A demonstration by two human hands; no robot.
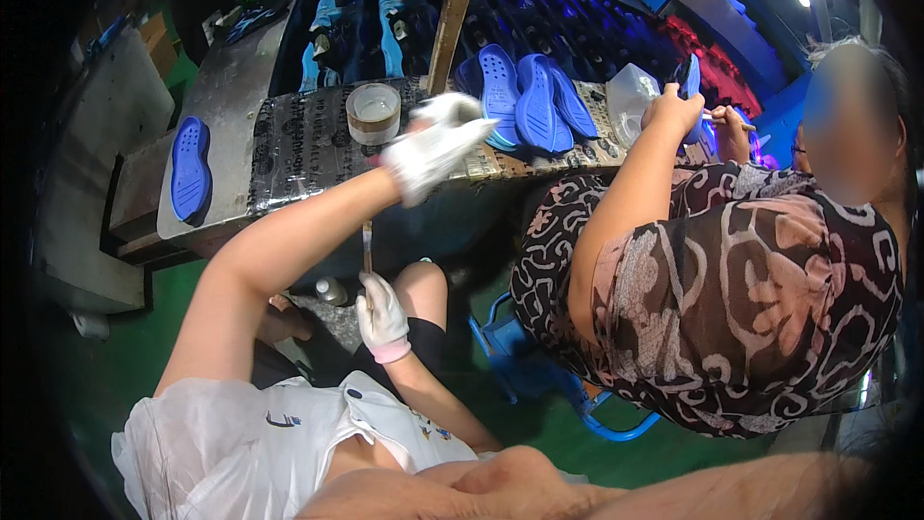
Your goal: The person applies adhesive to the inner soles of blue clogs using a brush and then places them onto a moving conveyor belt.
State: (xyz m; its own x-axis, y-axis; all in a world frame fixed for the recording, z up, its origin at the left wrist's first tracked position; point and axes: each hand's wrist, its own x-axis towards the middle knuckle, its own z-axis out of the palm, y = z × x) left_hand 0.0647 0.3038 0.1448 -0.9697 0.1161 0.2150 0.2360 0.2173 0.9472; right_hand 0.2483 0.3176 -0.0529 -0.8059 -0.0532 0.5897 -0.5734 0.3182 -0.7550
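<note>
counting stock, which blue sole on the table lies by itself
The blue sole at the table's left end; the other soles on it are bunched right of the gloved left hand.

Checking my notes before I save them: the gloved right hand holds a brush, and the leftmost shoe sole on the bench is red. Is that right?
Not quite: the head view shows the leftmost shoe sole on the bench is blue, not red. The gloved right hand does hold a brush.
</note>
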